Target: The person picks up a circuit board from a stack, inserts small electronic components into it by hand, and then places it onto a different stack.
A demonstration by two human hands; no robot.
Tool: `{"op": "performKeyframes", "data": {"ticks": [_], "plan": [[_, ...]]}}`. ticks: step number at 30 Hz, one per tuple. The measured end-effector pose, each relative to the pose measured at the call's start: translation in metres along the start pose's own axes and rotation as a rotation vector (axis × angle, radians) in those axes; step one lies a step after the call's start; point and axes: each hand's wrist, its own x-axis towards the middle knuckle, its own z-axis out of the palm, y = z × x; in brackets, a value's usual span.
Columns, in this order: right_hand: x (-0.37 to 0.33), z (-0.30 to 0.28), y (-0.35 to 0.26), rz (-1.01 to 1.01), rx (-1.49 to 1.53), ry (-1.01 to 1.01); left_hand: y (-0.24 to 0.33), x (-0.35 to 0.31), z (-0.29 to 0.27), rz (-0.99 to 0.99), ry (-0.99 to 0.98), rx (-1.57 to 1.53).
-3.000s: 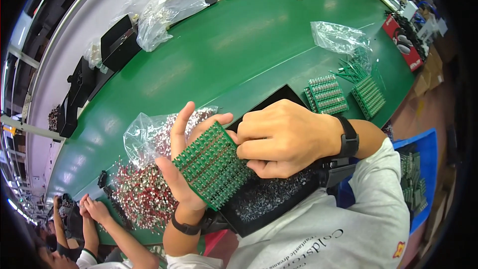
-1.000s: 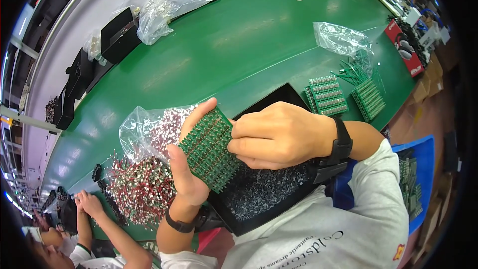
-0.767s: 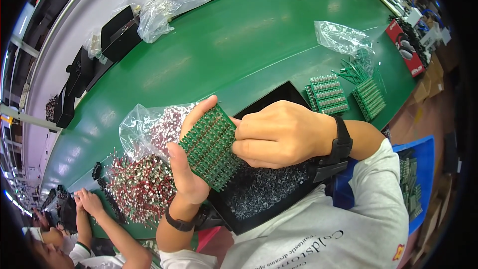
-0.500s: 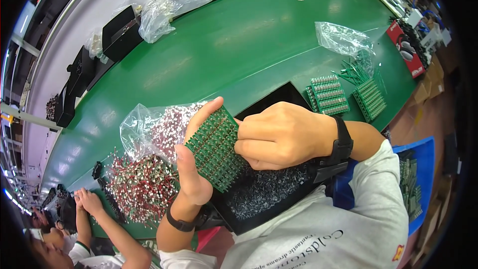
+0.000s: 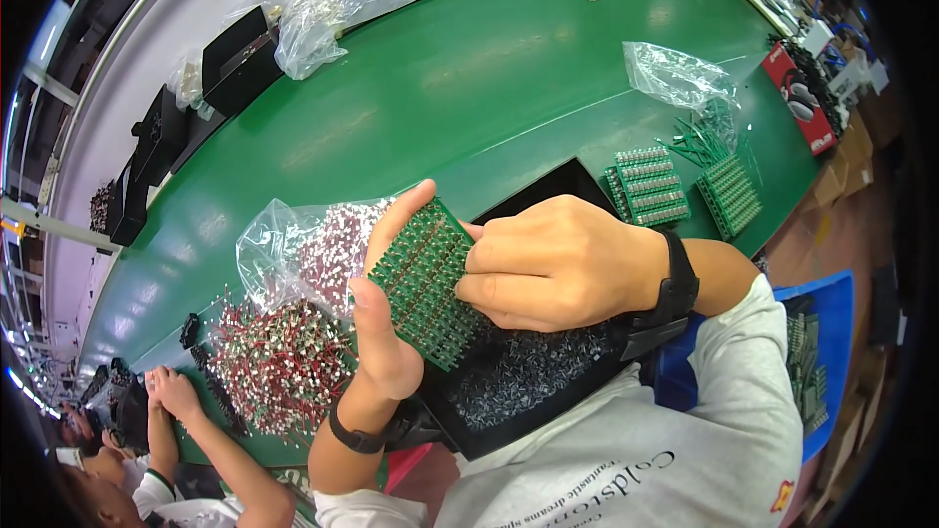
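A green panel of small circuit boards is tilted up in front of me, studded with rows of tiny parts. My left hand grips it by its left side, thumb at the near edge and a finger along the top. Against the panel's right edge, my right hand is closed in a pinch; its fingertips are turned away, so what they hold is hidden. Below both hands lies a black tray with many tiny clear and dark pieces in it.
Left of the tray are a heap of red-and-white wired parts and a clear bag of white connectors. Stacked circuit panels stand on the right, near a blue bin. A co-worker's hands are at lower left.
The panel and my left hand have shifted very slightly. My right hand stays at the panel's right edge, its fingers a little changed in pose.
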Motion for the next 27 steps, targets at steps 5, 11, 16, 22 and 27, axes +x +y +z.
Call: {"op": "performKeyframes", "data": {"ticks": [5, 11, 16, 22, 27], "plan": [[0.0002, -0.0068, -0.0018, 0.003, 0.000, 0.032, 0.0017, -0.0017, -0.0023, -0.017, -0.002, 0.017], [0.0012, -0.0012, -0.0021, 0.019, 0.041, 0.085, 0.0007, -0.0005, -0.0005, -0.006, 0.018, -0.019], [0.0029, -0.0004, -0.0031, -0.006, 0.062, 0.005, 0.0016, -0.0014, 0.0011, -0.007, 0.015, 0.053], [0.0006, -0.0031, -0.0038, -0.032, 0.043, 0.035, 0.0030, -0.0003, 0.0008, -0.002, -0.012, 0.092], [0.0001, -0.0016, -0.0043, -0.017, 0.050, 0.130, 0.0018, 0.0000, 0.0008, -0.006, 0.007, 0.049]]}}
